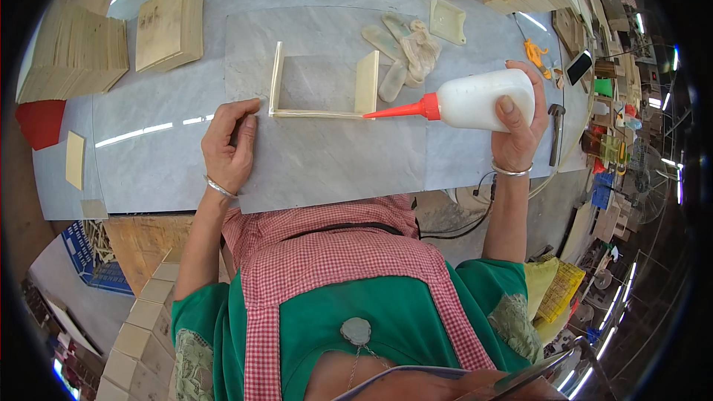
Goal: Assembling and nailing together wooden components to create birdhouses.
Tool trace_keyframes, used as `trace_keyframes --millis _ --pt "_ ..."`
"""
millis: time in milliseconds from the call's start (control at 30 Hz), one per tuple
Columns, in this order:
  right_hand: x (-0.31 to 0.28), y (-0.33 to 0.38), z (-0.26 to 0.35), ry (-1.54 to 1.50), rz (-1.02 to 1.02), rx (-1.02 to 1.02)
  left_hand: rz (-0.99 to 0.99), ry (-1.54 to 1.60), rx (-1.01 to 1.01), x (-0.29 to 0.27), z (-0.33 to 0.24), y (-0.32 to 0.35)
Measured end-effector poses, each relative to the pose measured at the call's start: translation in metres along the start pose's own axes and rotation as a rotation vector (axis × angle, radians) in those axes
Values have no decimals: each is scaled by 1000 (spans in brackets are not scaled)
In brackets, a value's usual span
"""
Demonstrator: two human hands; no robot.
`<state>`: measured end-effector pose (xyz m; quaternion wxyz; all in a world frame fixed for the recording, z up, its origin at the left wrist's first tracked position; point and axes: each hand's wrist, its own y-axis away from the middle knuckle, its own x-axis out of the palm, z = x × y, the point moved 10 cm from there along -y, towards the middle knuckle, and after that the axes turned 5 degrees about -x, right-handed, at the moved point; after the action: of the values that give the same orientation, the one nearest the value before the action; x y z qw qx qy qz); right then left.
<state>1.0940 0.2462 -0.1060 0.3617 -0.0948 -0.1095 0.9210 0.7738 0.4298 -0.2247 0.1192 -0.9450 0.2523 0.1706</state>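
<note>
My right hand is wrapped round a white squeeze bottle with a long red nozzle. The bottle lies nearly level, and its tip meets the near right corner of a three-sided wooden frame. That frame stands on a grey board, its open side facing away from me. Beside the frame's left corner, my left hand rests on the table with fingers curled in; whether anything is inside them is hidden. Beyond the bottle lies a crumpled pale glove among flat rounded pieces.
Stacks of thin wooden boards stand at the far left, with another stack beside them and more at the far right. A pale tray, orange-handled tool, phone and hammer lie toward the right.
</note>
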Motion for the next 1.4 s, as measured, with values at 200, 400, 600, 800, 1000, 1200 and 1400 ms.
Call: trace_keyframes --millis 200,400,600,800,1000,1200,1400 --pt "-15 5 -3 4 -22 14 10 -21 3 2 -2 0" --pt "-13 0 -6 -25 -37 7 -3 -43 21 1 -2 0" --pt "-13 -13 -12 -65 -51 1 -10 -37 -5 1 0 -1" --pt "-13 -27 -18 -88 -62 -15 -8 -35 -13 1 1 0" --pt "-11 -45 -18 -56 -70 -45 -7 -24 -20 1 3 1" --pt "-12 -55 -25 -84 -74 -26 1 -41 -15 1 1 0" --pt "-30 -60 -52 -227 -135 69 -5 -48 3 1 -1 -1"
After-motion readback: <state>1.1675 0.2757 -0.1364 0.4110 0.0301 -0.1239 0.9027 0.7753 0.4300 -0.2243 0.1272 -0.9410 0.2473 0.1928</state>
